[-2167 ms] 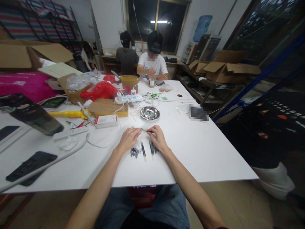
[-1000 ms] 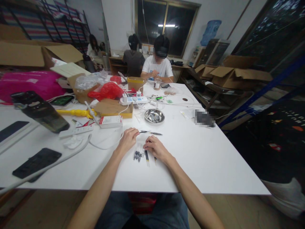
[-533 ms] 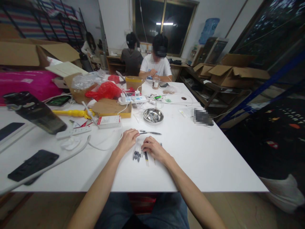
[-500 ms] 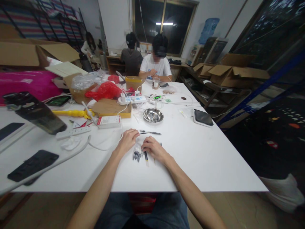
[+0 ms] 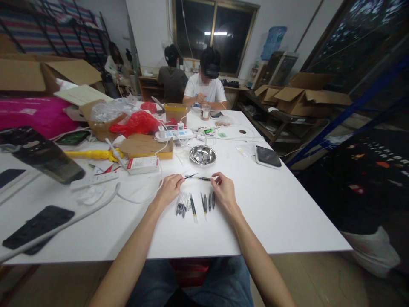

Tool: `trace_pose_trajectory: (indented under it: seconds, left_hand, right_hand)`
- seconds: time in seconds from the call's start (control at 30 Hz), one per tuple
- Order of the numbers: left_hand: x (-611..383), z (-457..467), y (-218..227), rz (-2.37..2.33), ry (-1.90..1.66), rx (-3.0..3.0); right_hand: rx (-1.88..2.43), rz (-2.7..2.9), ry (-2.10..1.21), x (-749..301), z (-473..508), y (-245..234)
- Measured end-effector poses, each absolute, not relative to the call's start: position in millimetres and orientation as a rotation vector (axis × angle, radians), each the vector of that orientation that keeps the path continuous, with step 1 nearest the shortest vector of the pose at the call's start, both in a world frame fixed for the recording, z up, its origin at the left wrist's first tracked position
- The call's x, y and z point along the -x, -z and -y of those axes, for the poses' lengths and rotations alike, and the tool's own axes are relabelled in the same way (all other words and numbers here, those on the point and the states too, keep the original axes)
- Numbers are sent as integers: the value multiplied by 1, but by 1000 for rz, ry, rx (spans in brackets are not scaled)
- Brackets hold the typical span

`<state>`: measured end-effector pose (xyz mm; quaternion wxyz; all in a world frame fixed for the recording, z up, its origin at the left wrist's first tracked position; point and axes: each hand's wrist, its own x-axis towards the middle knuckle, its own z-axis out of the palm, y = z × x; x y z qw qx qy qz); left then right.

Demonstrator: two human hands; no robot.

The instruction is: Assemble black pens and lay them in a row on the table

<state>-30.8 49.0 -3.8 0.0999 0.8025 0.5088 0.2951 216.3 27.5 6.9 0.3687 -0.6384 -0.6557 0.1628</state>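
Observation:
A thin dark rod [image 5: 198,178] lies crosswise on the white table [image 5: 271,209] between my hands. My left hand [image 5: 169,190] has its fingers curled, with the tips pinched at the rod's left end. My right hand [image 5: 224,190] pinches the rod's right end between thumb and forefinger. Just in front of my hands lie several pen refills [image 5: 191,203], in a tight bunch on the left and a few spread out on the right. A small metal bowl [image 5: 202,154] stands behind the rod.
A dark tablet [image 5: 267,156] lies to the right. On the left are a white box [image 5: 142,164], a power strip [image 5: 174,134] with cables, a red bag [image 5: 137,121], cartons and a black phone [image 5: 33,226]. A person in a white shirt [image 5: 204,87] sits at the far end.
My right hand has left the refills and moved up and right to the rod's right end. My left hand has stayed at the left end. More refills show uncovered.

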Motion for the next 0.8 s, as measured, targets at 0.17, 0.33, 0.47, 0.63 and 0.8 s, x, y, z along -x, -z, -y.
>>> trace_pose_trajectory:
  seconds: [0.17,0.33,0.47,0.63,0.8]
  left_hand:
    - [29,-49,4,-1461,-904,-2391]
    - [27,-48,4,-1404,-921,-2443]
    - [25,-46,1,-1389,-935,-2416]
    - [17,-40,-6,-1305,-976,-2274]
    - [13,-37,-8,-1275,-941,-2213]
  right_hand:
    - [1898,1824,-407,-228,-14,-1]
    - [1935,1909,-288,-229,1,3]
    - [1883,1825,-283,-228,3,0]
    - [1401,1576,-721,-214,-15,-18]
    - [975,1343,-1237,-186,-43,-25]
